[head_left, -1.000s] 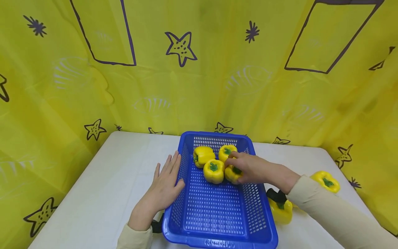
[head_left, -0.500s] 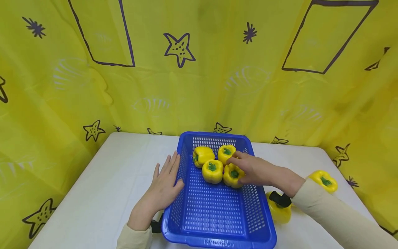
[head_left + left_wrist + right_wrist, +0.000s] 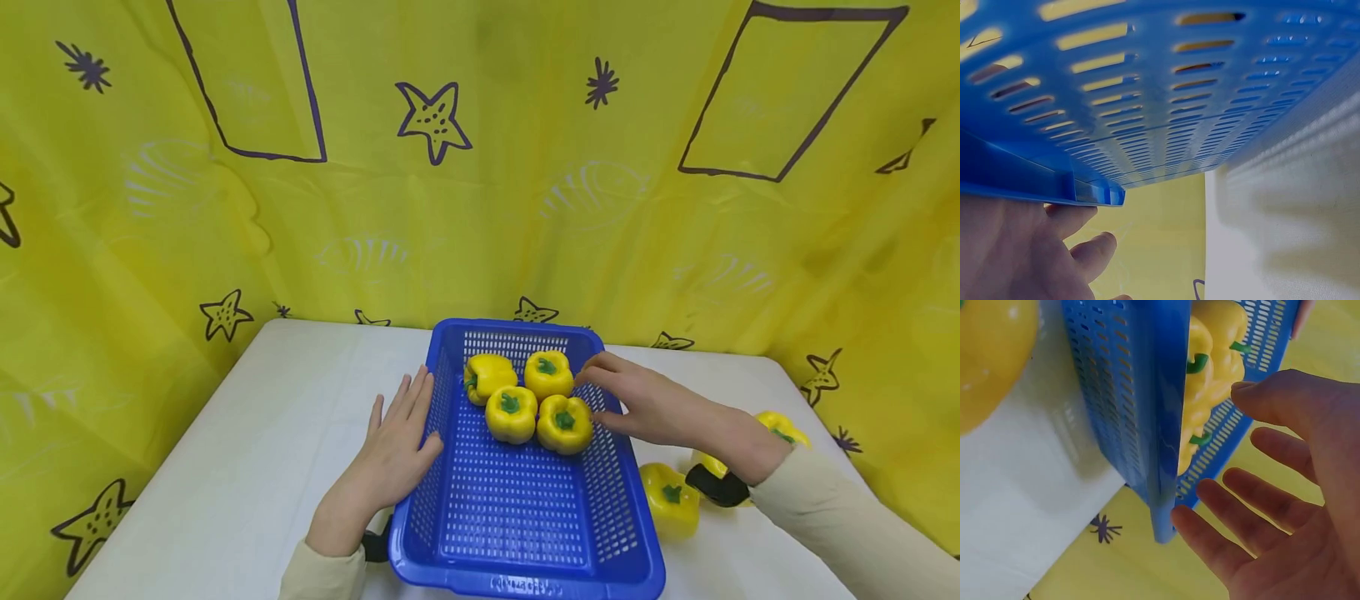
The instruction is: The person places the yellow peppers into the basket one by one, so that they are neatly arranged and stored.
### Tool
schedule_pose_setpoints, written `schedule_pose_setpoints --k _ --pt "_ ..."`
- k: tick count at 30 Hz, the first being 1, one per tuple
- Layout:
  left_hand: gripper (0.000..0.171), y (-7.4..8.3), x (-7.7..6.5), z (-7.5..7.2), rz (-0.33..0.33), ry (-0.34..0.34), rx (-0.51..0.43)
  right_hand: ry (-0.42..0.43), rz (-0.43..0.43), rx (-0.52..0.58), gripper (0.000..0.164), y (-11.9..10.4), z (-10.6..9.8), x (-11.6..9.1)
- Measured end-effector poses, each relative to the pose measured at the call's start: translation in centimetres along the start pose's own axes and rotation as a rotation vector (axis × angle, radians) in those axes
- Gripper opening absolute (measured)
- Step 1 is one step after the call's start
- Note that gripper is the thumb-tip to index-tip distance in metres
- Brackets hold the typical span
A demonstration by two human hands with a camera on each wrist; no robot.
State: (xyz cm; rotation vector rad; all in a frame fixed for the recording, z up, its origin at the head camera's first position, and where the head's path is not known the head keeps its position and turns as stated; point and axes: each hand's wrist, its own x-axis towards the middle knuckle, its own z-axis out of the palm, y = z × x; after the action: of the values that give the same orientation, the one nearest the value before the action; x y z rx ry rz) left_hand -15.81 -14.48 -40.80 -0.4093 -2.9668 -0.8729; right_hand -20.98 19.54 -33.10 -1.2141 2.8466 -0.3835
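Peppers (image 3: 777,422) behind the right arm (image 3: 802,487) show only in part.

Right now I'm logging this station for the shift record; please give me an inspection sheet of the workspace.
Surface: white table.
Job's things: four yellow peppers in the blue basket; more peppers right of it on the table, some partly hidden.
Clutter: nothing seen.
Hands: left hand along the basket's left rim, fingers straight; right hand over the right rim, fingers holding nothing.
Cables: nothing seen.
Surroundings: yellow patterned curtain behind the table.
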Motion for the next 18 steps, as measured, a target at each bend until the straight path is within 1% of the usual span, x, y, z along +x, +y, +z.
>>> schedule_pose_setpoints --k 3,5,12,18 --pt "0.076 0.0 0.0 0.1 0.003 0.01 0.0 -0.003 0.041 0.016 0.039 0.2 -0.4 -0.6" --pt "0.076 0.0 -0.1 0.1 0.005 0.018 -0.002 0.007 0.064 0.006 0.039 0.4 -0.6 -1.0" --pt "0.076 0.0 0.0 0.0 0.007 0.012 -0.001 0.04 0.15 -0.005 0.04 1.3 -1.2 -2.7" --pt "0.076 0.1 0.1 0.0 0.005 0.01 -0.003 0.067 0.189 -0.035 0.039 2.1 -1.4 -3.9"
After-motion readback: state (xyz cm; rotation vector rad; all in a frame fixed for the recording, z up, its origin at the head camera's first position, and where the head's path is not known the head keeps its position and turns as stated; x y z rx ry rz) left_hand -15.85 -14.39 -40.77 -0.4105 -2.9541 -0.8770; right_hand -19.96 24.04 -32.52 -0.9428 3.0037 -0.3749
